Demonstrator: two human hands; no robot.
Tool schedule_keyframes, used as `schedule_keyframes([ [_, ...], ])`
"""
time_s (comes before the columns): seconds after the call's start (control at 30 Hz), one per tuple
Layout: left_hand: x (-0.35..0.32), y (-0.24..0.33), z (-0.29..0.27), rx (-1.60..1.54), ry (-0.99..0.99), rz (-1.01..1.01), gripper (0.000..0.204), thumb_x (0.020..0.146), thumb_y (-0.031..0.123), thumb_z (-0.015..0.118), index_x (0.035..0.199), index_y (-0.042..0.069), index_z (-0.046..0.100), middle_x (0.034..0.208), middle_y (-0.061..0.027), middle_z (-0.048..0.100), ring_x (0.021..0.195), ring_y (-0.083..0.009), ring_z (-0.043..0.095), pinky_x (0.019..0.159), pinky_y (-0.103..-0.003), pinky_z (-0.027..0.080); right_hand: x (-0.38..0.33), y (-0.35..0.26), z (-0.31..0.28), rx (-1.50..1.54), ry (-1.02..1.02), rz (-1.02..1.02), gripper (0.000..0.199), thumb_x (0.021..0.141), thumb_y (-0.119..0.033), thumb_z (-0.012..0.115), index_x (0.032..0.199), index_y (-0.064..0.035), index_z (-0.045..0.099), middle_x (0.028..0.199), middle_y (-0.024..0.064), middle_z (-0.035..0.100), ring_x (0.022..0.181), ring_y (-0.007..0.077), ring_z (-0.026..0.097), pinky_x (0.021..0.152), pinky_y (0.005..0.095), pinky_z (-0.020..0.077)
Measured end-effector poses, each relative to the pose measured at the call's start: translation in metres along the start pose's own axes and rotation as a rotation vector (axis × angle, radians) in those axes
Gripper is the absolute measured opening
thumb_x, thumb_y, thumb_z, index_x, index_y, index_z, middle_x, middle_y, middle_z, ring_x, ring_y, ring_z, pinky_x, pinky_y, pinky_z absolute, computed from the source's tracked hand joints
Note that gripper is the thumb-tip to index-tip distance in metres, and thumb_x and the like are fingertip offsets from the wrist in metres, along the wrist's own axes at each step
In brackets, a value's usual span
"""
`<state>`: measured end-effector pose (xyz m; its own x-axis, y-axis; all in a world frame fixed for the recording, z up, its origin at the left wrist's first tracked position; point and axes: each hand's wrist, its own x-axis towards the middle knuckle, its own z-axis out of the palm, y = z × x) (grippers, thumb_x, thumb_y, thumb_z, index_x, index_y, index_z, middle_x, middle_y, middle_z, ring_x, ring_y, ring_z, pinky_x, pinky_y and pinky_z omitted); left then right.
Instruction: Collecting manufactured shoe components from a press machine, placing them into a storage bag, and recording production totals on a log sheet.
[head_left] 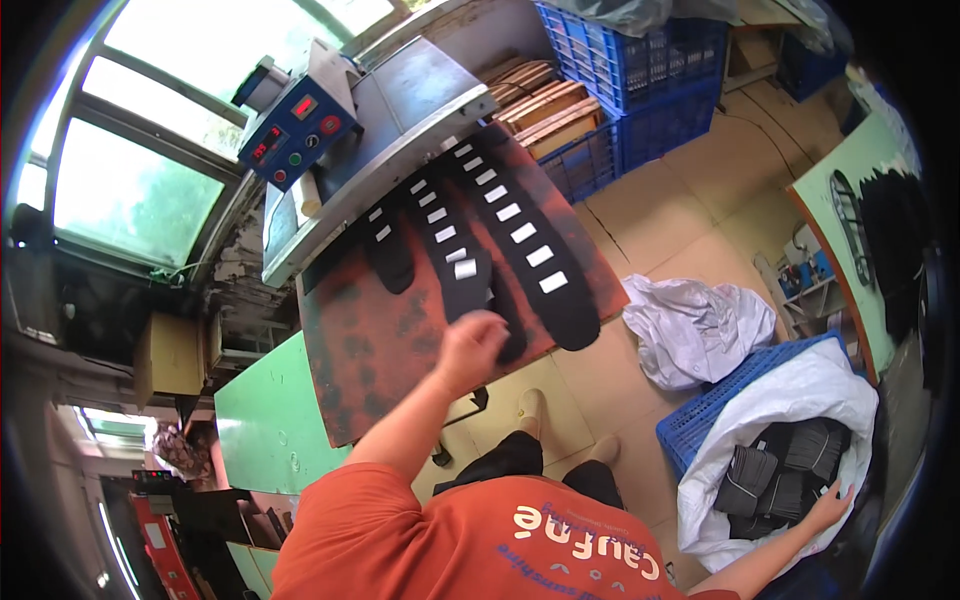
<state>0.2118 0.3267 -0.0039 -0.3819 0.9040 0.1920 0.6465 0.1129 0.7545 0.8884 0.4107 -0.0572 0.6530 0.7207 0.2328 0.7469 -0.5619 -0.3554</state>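
Three long black fabric strips (pixel 520 250) with white labels lie side by side on a rust-brown press bed (pixel 370 340). My left hand (pixel 470 345) reaches up to the near end of the middle strip, its fingers curled onto the fabric. Far to the lower right, my right hand (pixel 830 507) is inside a white bag (pixel 800 395). There it touches stacked black fabric pieces (pixel 785 475). Whether it grips one is hidden.
A grey press machine (pixel 400 120) with a blue control box (pixel 295 125) stands behind the bed. Blue crates (pixel 640 70) hold wooden boards. A crumpled white sack (pixel 690 320) lies on the tan floor. A green table (pixel 265 420) is at the left and a green board (pixel 850 200) at the right.
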Motion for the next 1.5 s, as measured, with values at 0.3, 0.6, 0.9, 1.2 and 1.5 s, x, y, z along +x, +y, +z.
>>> schedule_keyframes([
  [0.3, 0.151, -0.193, -0.182, 0.280, 0.591, -0.268, 0.038, 0.078, 0.029, 0.066, 0.095, -0.004, 0.058, 0.074, -0.0164, 0.063, 0.069, -0.0278, 0.061, 0.064, -0.034, 0.048, -0.342, -0.457, -0.022, 1.200, -1.127, -0.944, 0.028, 0.071, -0.006, 0.064, 0.098, -0.0022, 0.059, 0.109, 0.0142, 0.056, 0.103, 0.0286, 0.053, 0.089, 0.0352, 0.0416],
  [0.6, 0.134, -0.206, -0.179, -0.423, 0.096, -0.595, 0.053, 0.079, 0.031, 0.066, 0.113, -0.006, 0.051, 0.101, -0.0146, 0.062, 0.091, -0.0241, 0.059, 0.082, -0.034, 0.046, -0.534, -0.570, 0.065, 0.966, -0.927, -1.100, 0.064, 0.077, -0.014, 0.063, 0.131, -0.0018, 0.031, 0.136, 0.0280, 0.022, 0.123, 0.0436, 0.025, 0.102, 0.0478, 0.0248],
  [0.9, 0.049, -0.172, -0.174, -0.967, 0.180, -0.482, 0.038, 0.082, 0.009, 0.062, 0.116, -0.001, 0.050, 0.107, -0.0061, 0.058, 0.096, -0.0138, 0.055, 0.086, -0.028, 0.044, -0.534, -0.556, 0.044, 0.807, -0.998, -1.317, 0.039, 0.078, -0.018, 0.064, 0.114, -0.0072, 0.053, 0.133, 0.0183, 0.036, 0.125, 0.0384, 0.028, 0.101, 0.0464, 0.0265],
  [1.2, 0.033, -0.149, -0.220, -1.014, -0.066, -0.498, 0.043, 0.070, 0.005, 0.065, 0.111, -0.003, 0.052, 0.102, -0.0092, 0.061, 0.094, -0.0166, 0.058, 0.086, -0.031, 0.045, -0.509, -0.546, 0.016, 1.208, -1.611, -0.581, 0.074, 0.072, -0.022, 0.075, 0.130, -0.0024, 0.033, 0.124, 0.0151, 0.045, 0.113, 0.0234, 0.046, 0.093, 0.0351, 0.0389],
  [1.5, 0.158, -0.155, -0.127, 0.216, 0.126, -0.318, 0.051, 0.074, 0.021, 0.070, 0.114, -0.005, 0.050, 0.087, -0.0125, 0.061, 0.078, -0.0239, 0.058, 0.070, -0.032, 0.047, -0.418, -0.449, -0.003, 1.128, -1.534, -0.262, 0.043, 0.074, -0.004, 0.067, 0.113, 0.0009, 0.051, 0.109, 0.0080, 0.055, 0.099, 0.0148, 0.053, 0.088, 0.0295, 0.0425],
])
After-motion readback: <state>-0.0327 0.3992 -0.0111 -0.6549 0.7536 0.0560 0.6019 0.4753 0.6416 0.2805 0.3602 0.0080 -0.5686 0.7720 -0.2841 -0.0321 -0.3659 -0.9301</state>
